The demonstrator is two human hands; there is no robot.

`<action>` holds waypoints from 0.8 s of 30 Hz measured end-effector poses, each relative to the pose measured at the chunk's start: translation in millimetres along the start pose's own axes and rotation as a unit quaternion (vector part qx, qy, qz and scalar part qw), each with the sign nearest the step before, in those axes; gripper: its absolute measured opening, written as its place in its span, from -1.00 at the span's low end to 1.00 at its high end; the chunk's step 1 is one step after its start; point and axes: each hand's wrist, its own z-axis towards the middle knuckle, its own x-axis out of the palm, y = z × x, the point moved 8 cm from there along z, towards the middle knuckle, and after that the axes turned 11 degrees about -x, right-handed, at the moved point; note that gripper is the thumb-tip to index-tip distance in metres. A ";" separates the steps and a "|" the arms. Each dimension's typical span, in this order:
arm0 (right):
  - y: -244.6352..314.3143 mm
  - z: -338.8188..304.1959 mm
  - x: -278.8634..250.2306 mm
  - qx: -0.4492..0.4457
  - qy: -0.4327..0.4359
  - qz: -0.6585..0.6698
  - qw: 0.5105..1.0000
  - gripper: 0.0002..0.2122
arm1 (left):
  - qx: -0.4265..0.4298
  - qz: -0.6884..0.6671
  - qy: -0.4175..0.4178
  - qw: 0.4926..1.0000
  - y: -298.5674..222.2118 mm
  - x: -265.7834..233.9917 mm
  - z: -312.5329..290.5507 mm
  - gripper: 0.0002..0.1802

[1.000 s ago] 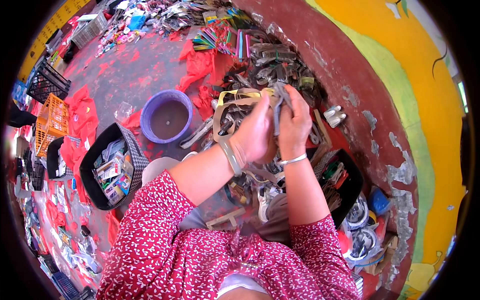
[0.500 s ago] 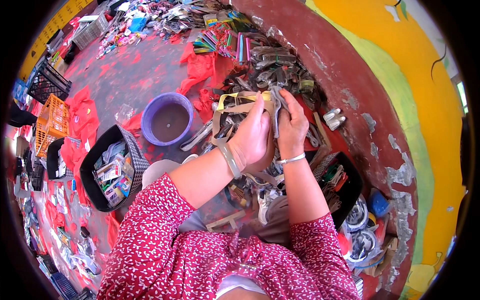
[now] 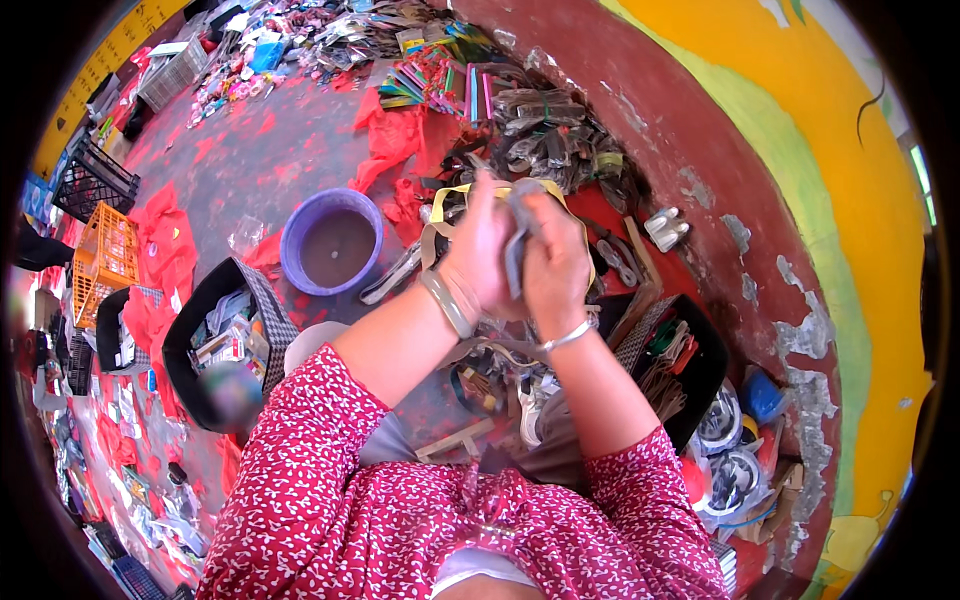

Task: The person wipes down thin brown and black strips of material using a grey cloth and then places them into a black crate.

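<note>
My right hand [image 3: 560,265] is closed on a grey cloth [image 3: 516,250], which hangs between my two palms. Close beside it, my left hand [image 3: 474,255] points its fingers upward, smeared by motion; whether something lies in its palm is hidden. Behind and below the hands is an open bag or holder with yellow and tan edging [image 3: 437,212], partly covered by them. Dark and silvery packaged items [image 3: 392,277] lie at its left side.
A purple basin [image 3: 290,250] of murky water stands left of my hands. Black bins [image 3: 180,345] [image 3: 705,350] hold packaged goods at both sides. Wrapped goods [image 3: 545,125] pile up along the red wall [image 3: 700,190]. An orange crate [image 3: 104,245] stands far left.
Both hands, with the grey cloth, have shifted slightly left and are more blurred. The right hand has turned inward over the cloth. A blurred round patch now shows by the left bin.
</note>
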 end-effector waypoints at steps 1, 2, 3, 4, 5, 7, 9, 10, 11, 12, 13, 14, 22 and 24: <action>21.4 -4.7 4.0 -0.069 0.010 0.006 0.998 -0.66 | 0.043 -0.002 -0.013 0.999 -17.6 -12.5 8.1 -0.15; 34.1 -6.8 6.7 -0.075 0.016 0.016 0.997 -0.66 | 0.086 0.024 0.013 0.996 -32.8 -8.1 3.7 -0.12; 44.0 -5.1 7.2 -0.080 0.022 0.025 0.996 -0.66 | 0.095 0.035 0.014 0.995 -34.7 -6.6 1.9 -0.13; 45.2 3.0 1.3 -0.102 0.013 -0.004 0.995 -0.64 | 0.079 0.022 0.027 0.996 -28.5 -4.1 2.3 -0.14; 30.3 7.0 -2.8 -0.105 -0.003 -0.016 0.994 -0.63 | 0.060 0.010 0.041 0.997 -18.3 5.0 3.4 -0.16; -6.5 16.7 -8.7 -0.011 -0.025 -0.059 0.998 -0.64 | 0.018 0.016 0.058 0.998 6.2 11.4 0.0 -0.22; -45.3 13.0 -14.2 0.099 -0.033 0.042 0.994 -0.68 | 0.019 0.033 0.073 0.997 21.5 7.6 11.2 -0.27; -30.7 11.1 -12.6 0.067 -0.024 -0.009 0.997 -0.68 | 0.005 0.050 0.064 0.997 16.4 13.7 1.9 -0.24; -14.2 6.4 -8.7 0.034 -0.026 -0.023 0.999 -0.67 | -0.045 0.003 0.013 0.999 13.6 12.3 -6.4 -0.19; 9.3 3.0 -1.4 -0.030 -0.010 -0.013 0.999 -0.67 | 0.000 -0.002 0.009 1.000 -4.3 4.3 -3.0 -0.17; 33.5 -1.2 3.2 -0.093 0.007 -0.006 0.996 -0.66 | 0.044 -0.009 0.006 0.999 -21.0 0.2 0.7 -0.16; 42.8 -3.5 6.5 -0.050 0.028 0.034 0.998 -0.65 | 0.076 0.023 0.013 0.997 -30.9 -1.1 0.6 -0.18; -13.6 8.5 -5.5 0.006 -0.030 -0.006 1.000 -0.64 | -0.022 0.010 0.113 0.993 9.3 5.6 2.8 -0.21; 26.6 0.1 1.5 -0.079 0.002 0.009 0.997 -0.63 | 0.050 0.003 0.008 0.999 -20.7 -10.2 7.1 -0.16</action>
